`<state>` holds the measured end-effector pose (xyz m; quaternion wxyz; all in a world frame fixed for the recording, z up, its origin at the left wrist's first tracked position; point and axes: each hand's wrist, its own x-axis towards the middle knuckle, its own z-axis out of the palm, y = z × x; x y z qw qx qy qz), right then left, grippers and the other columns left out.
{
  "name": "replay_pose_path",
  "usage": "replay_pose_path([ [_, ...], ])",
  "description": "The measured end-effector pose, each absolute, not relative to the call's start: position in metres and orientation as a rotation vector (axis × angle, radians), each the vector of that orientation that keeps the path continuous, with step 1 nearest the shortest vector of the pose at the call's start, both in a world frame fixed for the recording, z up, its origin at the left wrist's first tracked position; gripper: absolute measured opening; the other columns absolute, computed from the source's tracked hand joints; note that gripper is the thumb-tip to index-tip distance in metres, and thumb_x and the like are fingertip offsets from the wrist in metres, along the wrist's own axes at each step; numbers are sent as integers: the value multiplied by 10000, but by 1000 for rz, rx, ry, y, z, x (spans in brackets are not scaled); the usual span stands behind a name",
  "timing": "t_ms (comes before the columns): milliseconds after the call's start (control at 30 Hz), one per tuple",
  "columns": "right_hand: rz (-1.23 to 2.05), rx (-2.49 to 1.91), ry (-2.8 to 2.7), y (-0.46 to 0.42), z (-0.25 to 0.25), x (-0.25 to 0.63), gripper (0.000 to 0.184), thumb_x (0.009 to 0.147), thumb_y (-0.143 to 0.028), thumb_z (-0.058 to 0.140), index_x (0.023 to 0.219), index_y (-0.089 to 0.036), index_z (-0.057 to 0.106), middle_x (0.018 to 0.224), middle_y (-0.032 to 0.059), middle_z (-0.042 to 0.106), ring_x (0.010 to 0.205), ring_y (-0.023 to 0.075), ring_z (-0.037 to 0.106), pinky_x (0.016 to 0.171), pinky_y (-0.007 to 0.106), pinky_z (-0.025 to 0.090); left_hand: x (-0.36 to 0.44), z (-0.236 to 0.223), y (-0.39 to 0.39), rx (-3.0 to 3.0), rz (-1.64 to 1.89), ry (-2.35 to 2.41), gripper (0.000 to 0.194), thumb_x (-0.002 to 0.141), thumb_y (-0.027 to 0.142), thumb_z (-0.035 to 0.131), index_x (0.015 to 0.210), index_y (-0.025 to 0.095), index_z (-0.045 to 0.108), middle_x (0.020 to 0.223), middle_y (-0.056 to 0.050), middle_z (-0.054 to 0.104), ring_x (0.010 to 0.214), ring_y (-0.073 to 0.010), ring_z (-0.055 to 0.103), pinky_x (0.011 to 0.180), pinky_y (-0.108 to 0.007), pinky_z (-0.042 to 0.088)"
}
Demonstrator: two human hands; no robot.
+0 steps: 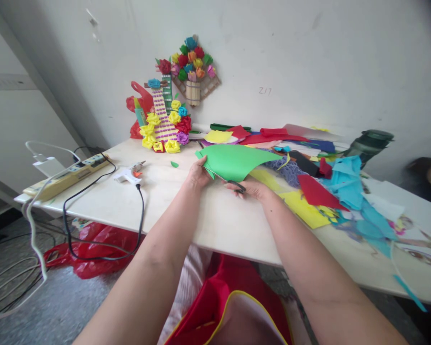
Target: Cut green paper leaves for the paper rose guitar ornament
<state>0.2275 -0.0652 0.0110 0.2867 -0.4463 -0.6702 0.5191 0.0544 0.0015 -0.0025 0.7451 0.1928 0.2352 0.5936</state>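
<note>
A sheet of green paper [237, 159] is held up over the table, its left edge pinched in my left hand [200, 172]. A narrow strip at that edge is partly cut from the sheet. My right hand [250, 187] is closed round the black handles of a pair of scissors [237, 187]. The scissor blades point left along the paper's lower left side, close to my left fingers. On the table to the left of the sheet lies a small green leaf-shaped piece [174, 164].
A white glue gun [129, 175] and a power strip [70, 175] with cords are at the left. Paper-flower crafts [165, 115] stand by the wall. Coloured scraps [319, 191] and a dark bottle [371, 146] fill the right side. A red bag [96, 247] lies below the table.
</note>
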Motion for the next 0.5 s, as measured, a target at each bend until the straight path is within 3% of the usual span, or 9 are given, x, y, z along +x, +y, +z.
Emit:
replay_pose_path([
  [267,1314,-1243,-1817,-67,12,226,343,612,-398,730,794,-123,633,461,-31,535,331,36,402,311,160,311,54,-1,0,455,1287,530,376,840,195,455,1198,96,510,855,-98,699,808,-212,664,806,-338,505],
  [500,1317,-1259,-1762,-66,11,225,392,557,-431,759,761,-126,620,470,-30,521,364,52,435,301,164,321,52,-2,0,446,1257,521,378,843,214,448,1197,97,513,831,-93,701,779,-204,668,824,-341,499],
])
